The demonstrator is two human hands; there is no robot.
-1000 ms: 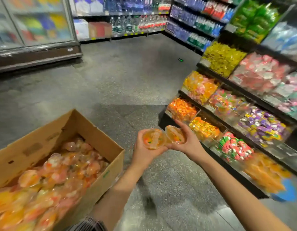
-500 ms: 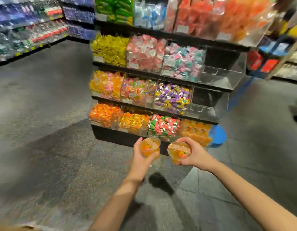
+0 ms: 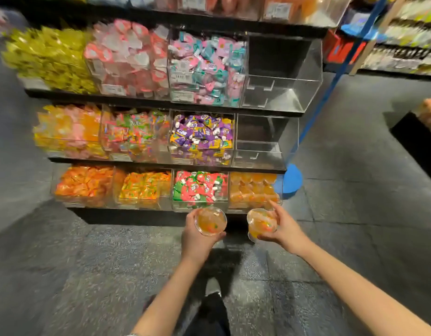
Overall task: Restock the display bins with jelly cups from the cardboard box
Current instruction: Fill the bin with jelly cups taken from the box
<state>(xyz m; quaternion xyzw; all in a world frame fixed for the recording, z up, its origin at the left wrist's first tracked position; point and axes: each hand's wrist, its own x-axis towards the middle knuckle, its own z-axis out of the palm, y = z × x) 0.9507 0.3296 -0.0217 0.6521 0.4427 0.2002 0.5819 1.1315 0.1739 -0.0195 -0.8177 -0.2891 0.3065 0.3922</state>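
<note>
Jelly cups sat one in each grip: my left hand [image 3: 197,238] cupped one cup [image 3: 210,221] from beneath, lid up, while my right hand [image 3: 283,229] pinched the other cup [image 3: 261,224] by its rim, forefinger free to point ahead. I held both low, just short of the bottom-right bin [image 3: 254,191], likely because it already carried matching orange cups. Two clear bins [image 3: 265,146] above it stood bare.

price labels [image 3: 182,76] on clear bins, print too blurred to read
</note>
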